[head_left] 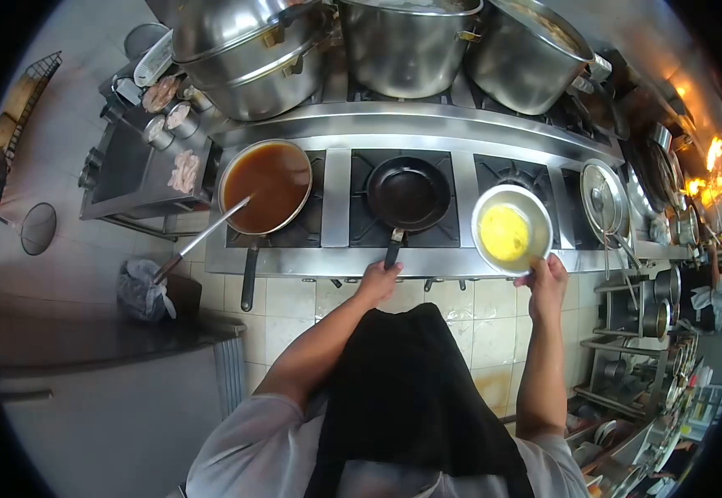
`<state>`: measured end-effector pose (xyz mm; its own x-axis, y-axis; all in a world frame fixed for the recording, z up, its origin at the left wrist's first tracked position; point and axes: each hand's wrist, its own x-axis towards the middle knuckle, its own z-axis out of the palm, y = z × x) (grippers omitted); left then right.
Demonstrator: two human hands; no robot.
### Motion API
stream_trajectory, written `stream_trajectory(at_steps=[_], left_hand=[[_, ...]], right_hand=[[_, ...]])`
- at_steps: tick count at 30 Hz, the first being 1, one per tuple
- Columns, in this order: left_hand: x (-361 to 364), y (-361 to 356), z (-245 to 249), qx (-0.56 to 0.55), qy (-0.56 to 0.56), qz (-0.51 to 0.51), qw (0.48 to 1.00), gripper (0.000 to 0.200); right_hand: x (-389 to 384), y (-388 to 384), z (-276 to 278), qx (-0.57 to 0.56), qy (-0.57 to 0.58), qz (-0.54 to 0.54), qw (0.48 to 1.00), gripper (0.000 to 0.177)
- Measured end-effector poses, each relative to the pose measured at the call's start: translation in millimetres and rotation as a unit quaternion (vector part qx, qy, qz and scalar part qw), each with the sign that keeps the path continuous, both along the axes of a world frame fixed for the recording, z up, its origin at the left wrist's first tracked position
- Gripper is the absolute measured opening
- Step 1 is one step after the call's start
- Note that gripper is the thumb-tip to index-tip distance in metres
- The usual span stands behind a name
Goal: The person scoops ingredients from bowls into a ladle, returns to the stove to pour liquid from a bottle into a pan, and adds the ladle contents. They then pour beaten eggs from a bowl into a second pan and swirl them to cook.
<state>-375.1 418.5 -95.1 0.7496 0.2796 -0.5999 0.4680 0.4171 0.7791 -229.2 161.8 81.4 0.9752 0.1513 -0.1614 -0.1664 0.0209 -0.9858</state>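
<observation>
The left hand point(379, 284) is closed around the handle point(394, 249) of a small black frying pan point(409, 194), which sits on a burner about midway along the stove point(315, 262), its handle reaching over the front edge. The right hand point(546, 284) grips the rim of a metal bowl point(541, 217) at its near right side, fingers and thumb pinched on it. The bowl holds yellow liquid point(504, 232) and is over the stove's front edge, to the right of the frying pan and apart from it; whether it touches the stove I cannot tell.

Near the front left corner of the stove is a wide pan point(309, 203) of brown sauce point(270, 178), its black handle pointing toward the person. A ladle point(203, 238) leans in the sauce, its shaft slanting out past the left end of the front edge. Toward the right end of the stove lies a round strainer point(600, 187). Along the back edge stand three large steel pots point(407, 54), the left one lidded. Flames point(714, 170) rise beyond the right end.
</observation>
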Motion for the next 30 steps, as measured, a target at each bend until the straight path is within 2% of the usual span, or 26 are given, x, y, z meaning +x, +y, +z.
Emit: stream_trajectory(at_steps=[4, 7, 9, 15, 18, 30], left_hand=[[-16.0, -2.9, 25.8, 0.011, 0.008, -0.006, 1.0, 0.03], [-23.2, -6.7, 55.4, 0.065, 0.014, -0.009, 0.998, 0.031], [-27.5, -10.1, 78.1, 0.139, 0.025, -0.028, 0.99, 0.035], [-36.3, -14.6, 128.9, 0.148, 0.033, -0.043, 0.988, 0.039], [-38.5, -12.3, 130.0, 0.19, 0.023, -0.061, 0.98, 0.038], [-43.9, 3.6, 142.5, 0.218, -0.007, -0.098, 0.971, 0.037]], right_hand=[[43.7, 17.9, 8.6, -0.018, -0.011, 0.054, 0.998, 0.009], [68.0, 35.9, 24.8, -0.045, -0.026, 0.083, 0.995, 0.01], [83.0, 44.8, 30.0, -0.047, -0.031, 0.101, 0.993, 0.01], [100.8, 70.4, 49.9, -0.08, -0.06, 0.139, 0.985, 0.012], [98.2, 76.8, 58.1, -0.08, -0.074, 0.142, 0.984, 0.012], [89.9, 95.3, 67.4, -0.122, -0.112, 0.171, 0.971, 0.014]])
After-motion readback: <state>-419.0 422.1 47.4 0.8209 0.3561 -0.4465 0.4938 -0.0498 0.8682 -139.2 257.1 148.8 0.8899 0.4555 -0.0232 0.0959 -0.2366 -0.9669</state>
